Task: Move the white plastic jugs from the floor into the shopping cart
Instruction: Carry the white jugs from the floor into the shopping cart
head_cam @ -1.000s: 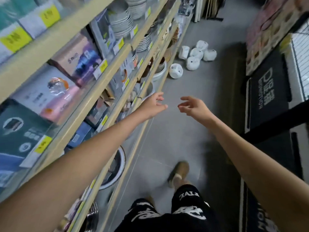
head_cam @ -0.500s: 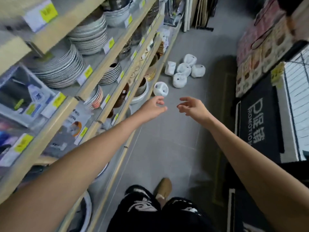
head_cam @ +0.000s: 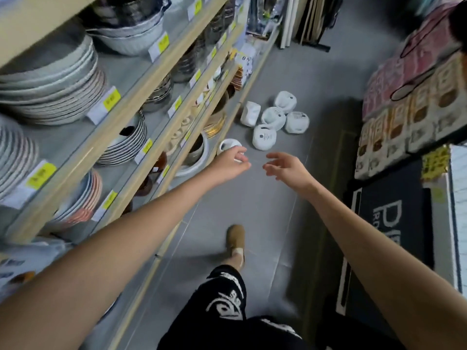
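White plastic jugs [head_cam: 273,117] lay in a loose cluster on the grey floor [head_cam: 265,198] in the upper middle of the frame, close to the foot of the shelving [head_cam: 141,97]. Five huddled together, several touching. A sixth jug [head_cam: 228,144] sat apart, to the lower left of the cluster, right against the bottom shelf edge.

The person's left hand [head_cam: 231,164] was stretched out in the middle of the frame, just below that sixth jug and overlapping it in view; whether it touched, I could not tell. Its fingers [head_cam: 241,164] were loosely curved and held nothing. The right hand [head_cam: 286,169] hung just beside it over bare floor, fingers spread and relaxed, also empty. Both hands were well short of the cluster.

Stacked plates [head_cam: 50,89] and bowls [head_cam: 131,34] filled the shelves on the left, with yellow price tags [head_cam: 111,99] along the edges. A black mat [head_cam: 394,218] with white lettering lay at the right. Near the bottom of the frame were a tan shoe [head_cam: 235,239] and black patterned shorts [head_cam: 227,299].
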Tool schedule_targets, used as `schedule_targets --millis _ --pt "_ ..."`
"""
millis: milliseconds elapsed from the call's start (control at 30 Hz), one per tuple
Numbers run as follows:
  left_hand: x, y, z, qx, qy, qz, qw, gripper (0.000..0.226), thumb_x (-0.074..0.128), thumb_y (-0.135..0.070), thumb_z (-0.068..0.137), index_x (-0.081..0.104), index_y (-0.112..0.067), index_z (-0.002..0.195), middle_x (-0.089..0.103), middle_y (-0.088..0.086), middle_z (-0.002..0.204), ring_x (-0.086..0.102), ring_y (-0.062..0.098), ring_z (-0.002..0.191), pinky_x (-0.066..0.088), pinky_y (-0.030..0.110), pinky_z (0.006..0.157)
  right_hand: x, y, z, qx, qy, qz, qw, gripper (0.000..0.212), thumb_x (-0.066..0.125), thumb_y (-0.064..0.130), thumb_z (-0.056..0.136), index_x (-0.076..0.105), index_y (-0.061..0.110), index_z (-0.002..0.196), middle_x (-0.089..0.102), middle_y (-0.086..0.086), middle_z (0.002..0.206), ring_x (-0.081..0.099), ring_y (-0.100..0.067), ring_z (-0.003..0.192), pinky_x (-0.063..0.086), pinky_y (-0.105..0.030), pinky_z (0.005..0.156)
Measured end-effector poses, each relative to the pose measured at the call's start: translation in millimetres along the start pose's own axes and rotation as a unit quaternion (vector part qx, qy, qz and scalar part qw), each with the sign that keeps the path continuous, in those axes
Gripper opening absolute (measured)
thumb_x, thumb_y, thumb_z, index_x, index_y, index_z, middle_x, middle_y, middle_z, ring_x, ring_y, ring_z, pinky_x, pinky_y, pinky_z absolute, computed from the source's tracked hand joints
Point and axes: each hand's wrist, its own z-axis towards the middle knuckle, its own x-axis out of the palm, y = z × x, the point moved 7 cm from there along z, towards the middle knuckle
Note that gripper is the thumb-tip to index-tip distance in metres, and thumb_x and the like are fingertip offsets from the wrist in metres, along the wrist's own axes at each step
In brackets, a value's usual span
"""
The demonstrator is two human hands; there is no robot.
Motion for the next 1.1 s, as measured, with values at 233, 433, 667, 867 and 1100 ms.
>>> schedule_targets --millis 233,433,667,867,1100 --pt "-8.8 -35.7 146.0 -0.032 0.029 -0.007 0.999 0.043 0.056 -0.031 0.087 0.050 -0.018 0.128 0.056 -0.009 0.111 0.055 0.013 0.109 0.042 0.026 0.085 -55.1 2.9 134.0 0.047 0.018 0.002 0.999 0.034 0.058 0.014 0.092 0.054 0.009 0.126 0.068 -0.017 0.108 0.064 -0.020 0.088 0.046 -0.021 0.072" --pt "-28.5 -47.5 236.8 -0.078 -0.013 -0.006 0.997 0.048 0.056 -0.023 0.090 0.043 -0.017 0.136 0.055 -0.002 0.128 0.054 0.016 0.115 0.045 0.031 0.097 -92.3 -1.7 221.7 0.073 0.030 0.016 0.997 0.028 0.057 0.013 0.092 0.054 0.012 0.120 0.068 -0.019 0.109 0.063 -0.019 0.085 0.045 -0.020 0.068" --pt "-44.7 -24.1 332.1 -0.148 -0.064 -0.013 0.987 0.046 0.060 -0.016 0.088 0.047 -0.010 0.132 0.055 0.004 0.131 0.053 0.021 0.118 0.043 0.037 0.102 -121.9 -23.2 335.8 0.093 0.083 0.005 0.992 0.032 0.059 0.015 0.092 0.054 0.009 0.123 0.068 -0.016 0.106 0.061 -0.018 0.083 0.044 -0.020 0.066" --pt "-22.6 -2.7 405.5 -0.238 -0.085 -0.045 0.967 0.051 0.059 -0.020 0.087 0.043 -0.011 0.135 0.050 0.006 0.135 0.050 0.024 0.121 0.040 0.030 0.100 -131.2 -38.4 435.0 0.101 0.149 -0.018 0.984 0.033 0.061 0.013 0.091 0.055 0.006 0.122 0.068 -0.017 0.100 0.060 -0.015 0.074 0.044 -0.017 0.063" --pt "10.1 53.8 485.6 -0.304 -0.129 -0.073 0.941 0.056 0.059 -0.015 0.088 0.036 -0.005 0.139 0.043 0.011 0.140 0.046 0.024 0.124 0.030 0.014 0.081 -104.9 -89.2 536.8 0.121 0.199 -0.031 0.972 0.034 0.062 0.018 0.090 0.057 0.010 0.122 0.069 -0.009 0.096 0.061 -0.019 0.083 0.049 -0.030 0.077"
